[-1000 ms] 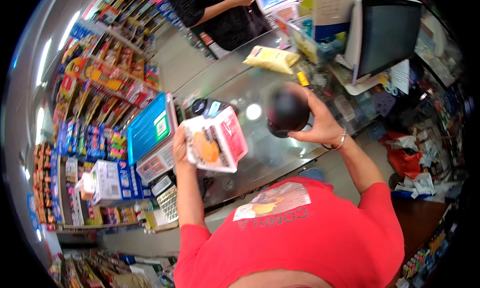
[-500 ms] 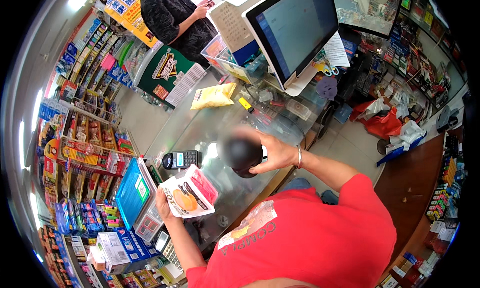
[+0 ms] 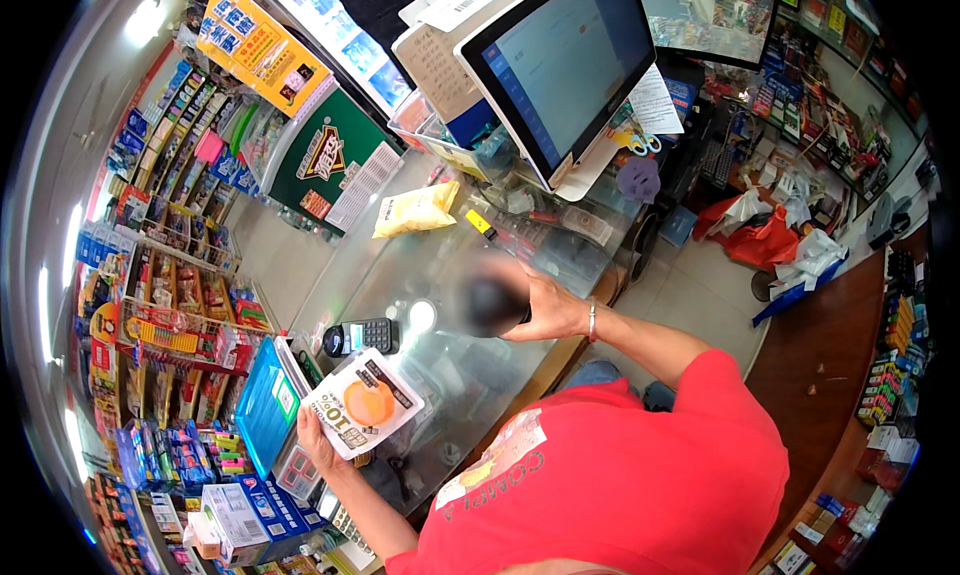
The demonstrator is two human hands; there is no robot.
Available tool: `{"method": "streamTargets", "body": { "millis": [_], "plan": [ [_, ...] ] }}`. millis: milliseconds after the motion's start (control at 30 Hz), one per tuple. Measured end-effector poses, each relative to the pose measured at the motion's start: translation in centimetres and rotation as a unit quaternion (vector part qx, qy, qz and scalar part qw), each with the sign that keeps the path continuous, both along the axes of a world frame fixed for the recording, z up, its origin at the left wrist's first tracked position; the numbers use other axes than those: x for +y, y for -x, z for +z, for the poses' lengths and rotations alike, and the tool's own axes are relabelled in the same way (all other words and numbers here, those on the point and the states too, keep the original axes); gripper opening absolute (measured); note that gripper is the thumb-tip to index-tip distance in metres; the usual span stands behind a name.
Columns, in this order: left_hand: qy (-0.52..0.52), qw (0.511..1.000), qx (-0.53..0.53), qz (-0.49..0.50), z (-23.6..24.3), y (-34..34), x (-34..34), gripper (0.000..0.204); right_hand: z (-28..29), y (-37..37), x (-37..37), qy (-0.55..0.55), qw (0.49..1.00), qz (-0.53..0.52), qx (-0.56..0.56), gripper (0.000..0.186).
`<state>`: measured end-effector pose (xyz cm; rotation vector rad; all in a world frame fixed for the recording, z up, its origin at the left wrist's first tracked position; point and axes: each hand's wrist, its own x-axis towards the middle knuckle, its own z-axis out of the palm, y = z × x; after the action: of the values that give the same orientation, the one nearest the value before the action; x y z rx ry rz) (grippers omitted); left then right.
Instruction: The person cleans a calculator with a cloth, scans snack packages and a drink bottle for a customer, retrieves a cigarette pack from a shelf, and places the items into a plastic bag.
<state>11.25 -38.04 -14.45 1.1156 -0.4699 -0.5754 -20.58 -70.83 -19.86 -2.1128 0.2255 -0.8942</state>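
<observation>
My left hand (image 3: 314, 443) grips the edge of a flat white package (image 3: 372, 407) with an orange round picture on its front. The package is tilted above the near side of the glass counter, with its printed face showing. My right hand (image 3: 552, 306) is wrapped round a black rounded object (image 3: 497, 305) at the middle of the counter; that object is blurred, so I cannot tell its kind. Just beyond the package lies a dark payment terminal (image 3: 364, 337) with keys and a small lit screen.
A yellow bag (image 3: 416, 211) and a yellow-and-black marker-like item (image 3: 481, 224) lie on the glass counter (image 3: 395, 275). A monitor (image 3: 560, 70) stands at the far side. A blue panel (image 3: 268, 405) is left of my left hand, near a blue-and-white box (image 3: 250, 520). Beyond the monitor is a dark-clothed person (image 3: 378, 7).
The package has turned so that its front faces up more fully, and its pink side no longer shows. The dark-clothed person has moved mostly out of sight behind the monitor area.
</observation>
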Motion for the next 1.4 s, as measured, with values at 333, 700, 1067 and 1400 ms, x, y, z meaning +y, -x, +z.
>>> {"method": "streamTargets", "body": {
  "millis": [333,700,1067,1400],
  "plan": [
    [-0.143,0.970,-0.188,0.051,1.9,2.9,-2.1,0.017,-2.8,0.6,-0.3,0.003,1.000,0.003,-0.001,0.089],
    [-0.244,0.929,-0.279,0.008,2.8,4.2,-6.2,0.023,0.7,3.4,-1.5,0.087,0.990,-0.111,-0.029,0.076],
    [-0.262,0.749,-0.596,0.119,1.3,6.3,-11.5,0.011,8.9,3.5,-10.0,0.032,0.944,-0.260,-0.202,0.063],
    [-0.205,0.647,-0.698,0.227,-1.2,4.3,-16.0,0.007,9.4,2.3,-11.1,0.041,0.951,-0.252,-0.174,0.063]
  ]
}}
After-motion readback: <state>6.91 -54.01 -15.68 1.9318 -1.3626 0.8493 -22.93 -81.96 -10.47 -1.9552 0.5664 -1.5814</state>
